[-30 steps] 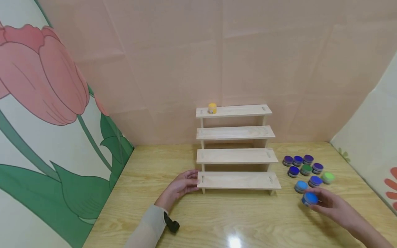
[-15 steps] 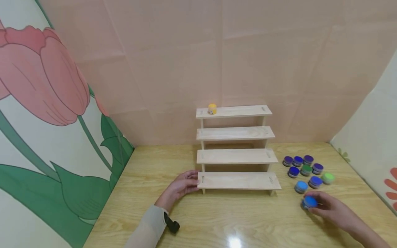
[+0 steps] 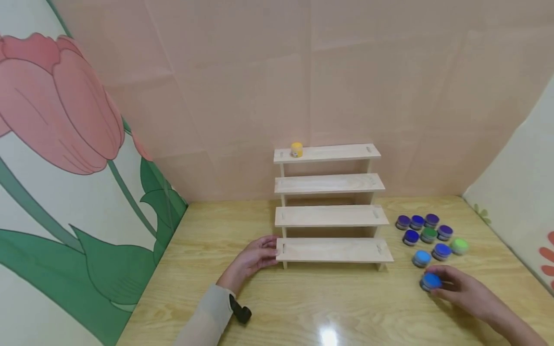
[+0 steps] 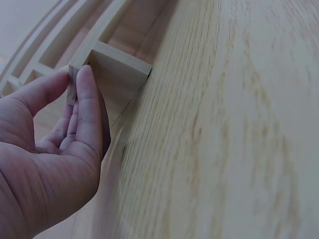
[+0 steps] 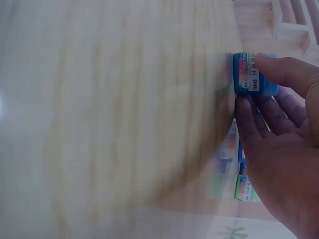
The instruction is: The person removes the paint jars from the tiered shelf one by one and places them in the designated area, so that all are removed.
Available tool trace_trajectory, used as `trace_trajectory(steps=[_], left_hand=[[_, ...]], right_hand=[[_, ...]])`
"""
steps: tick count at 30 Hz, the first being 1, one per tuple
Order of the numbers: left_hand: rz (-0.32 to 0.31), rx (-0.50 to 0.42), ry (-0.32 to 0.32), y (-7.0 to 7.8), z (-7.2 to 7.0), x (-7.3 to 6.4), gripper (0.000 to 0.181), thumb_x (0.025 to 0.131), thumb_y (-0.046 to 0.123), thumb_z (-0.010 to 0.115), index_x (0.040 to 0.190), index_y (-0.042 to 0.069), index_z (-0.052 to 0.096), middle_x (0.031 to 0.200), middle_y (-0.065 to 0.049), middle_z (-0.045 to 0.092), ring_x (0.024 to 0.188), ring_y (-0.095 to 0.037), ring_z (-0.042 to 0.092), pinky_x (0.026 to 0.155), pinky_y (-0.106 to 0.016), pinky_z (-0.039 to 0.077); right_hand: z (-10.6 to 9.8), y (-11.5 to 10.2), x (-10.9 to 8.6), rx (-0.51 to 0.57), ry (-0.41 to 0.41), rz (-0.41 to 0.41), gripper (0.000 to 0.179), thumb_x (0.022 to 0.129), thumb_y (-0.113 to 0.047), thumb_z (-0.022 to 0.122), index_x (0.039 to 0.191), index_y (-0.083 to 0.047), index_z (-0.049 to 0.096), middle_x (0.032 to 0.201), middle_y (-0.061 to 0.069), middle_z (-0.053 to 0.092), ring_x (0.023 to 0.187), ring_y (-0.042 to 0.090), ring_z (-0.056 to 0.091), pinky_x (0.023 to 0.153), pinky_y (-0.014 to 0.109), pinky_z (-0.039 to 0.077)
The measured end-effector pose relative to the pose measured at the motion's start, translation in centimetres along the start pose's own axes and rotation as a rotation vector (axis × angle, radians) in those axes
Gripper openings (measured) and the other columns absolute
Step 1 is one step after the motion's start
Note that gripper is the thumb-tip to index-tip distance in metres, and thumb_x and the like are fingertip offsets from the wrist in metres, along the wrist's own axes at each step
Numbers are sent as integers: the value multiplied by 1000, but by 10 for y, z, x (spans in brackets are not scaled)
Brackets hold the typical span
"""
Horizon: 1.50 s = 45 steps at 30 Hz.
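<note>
A four-tier wooden stepped shelf stands on the table. My left hand pinches the left end of its lowest board; the left wrist view shows thumb and fingers on either side of the board's end. At the right, my right hand grips a small paint jar with a blue lid between thumb and fingers. In the right wrist view the labelled jar is upright, its base at the tabletop. A yellow paint jar sits on the top tier, near its left end.
Behind my right hand, several more jars stand in a loose group, among them a light blue jar, a dark green jar and a light green jar. A pink backdrop rises behind the wooden table.
My right hand has brought the blue-lidded jar slightly down and to the left, to the tabletop. My left hand keeps its grip on the shelf. The head view has shifted a little.
</note>
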<state>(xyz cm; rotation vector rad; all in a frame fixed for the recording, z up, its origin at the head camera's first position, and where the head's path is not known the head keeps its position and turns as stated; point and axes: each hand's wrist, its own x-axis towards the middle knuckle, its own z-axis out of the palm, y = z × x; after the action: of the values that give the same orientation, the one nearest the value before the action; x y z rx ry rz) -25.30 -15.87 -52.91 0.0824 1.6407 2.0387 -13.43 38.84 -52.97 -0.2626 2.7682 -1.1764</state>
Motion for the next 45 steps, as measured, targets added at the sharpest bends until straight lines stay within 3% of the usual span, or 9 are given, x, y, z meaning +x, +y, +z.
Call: trace_trajectory(steps=[6,9,14,28,36,45], left_hand=[[2,-5,6,1,0,0,60,94,-4,63,150,-1,41,127,-11,58,91,-16,67,74,-26,61],[7,-3,4,1,0,0,60,94,-5,63,150,-2,41,128,-12,58,91,-17,67,74,-26,61],[12,-3,-1,1,1,0,60,94,-5,63,150,-2,41,128,-12,58,91,-17,66,74,-26,61],[1,-2,-4,-1,0,1,61,95,-3,63,151,-2,40,129,-12,57,93,-17,66,75,-26,60],[9,-10,2,-1,0,0,60,95,-4,63,150,-2,41,127,-11,59,90,-16,67,72,-25,61],[2,-8,7,0,0,1,59,95,-4,63,150,-1,42,129,-12,58,90,-17,67,72,-25,60]], right_hand=[[-6,-5,0,56,47,-180,44,90,-3,74,127,13,56,118,-28,61,102,-15,56,78,12,54],[-15,-15,2,65,59,-240,41,91,2,71,126,16,55,120,-31,59,105,-13,57,77,12,55],[-34,-41,9,37,77,-238,40,95,-1,67,130,14,53,119,-32,58,105,-13,57,76,12,55],[-62,-119,54,-4,99,-323,40,99,-6,64,137,2,53,119,-25,62,106,-9,59,79,12,54],[-62,-157,77,-23,88,-275,40,102,-18,63,138,-6,54,129,14,64,106,-11,58,82,11,52],[-64,-192,107,22,67,-258,44,103,-26,61,141,-5,51,134,20,61,107,-10,56,85,11,51]])
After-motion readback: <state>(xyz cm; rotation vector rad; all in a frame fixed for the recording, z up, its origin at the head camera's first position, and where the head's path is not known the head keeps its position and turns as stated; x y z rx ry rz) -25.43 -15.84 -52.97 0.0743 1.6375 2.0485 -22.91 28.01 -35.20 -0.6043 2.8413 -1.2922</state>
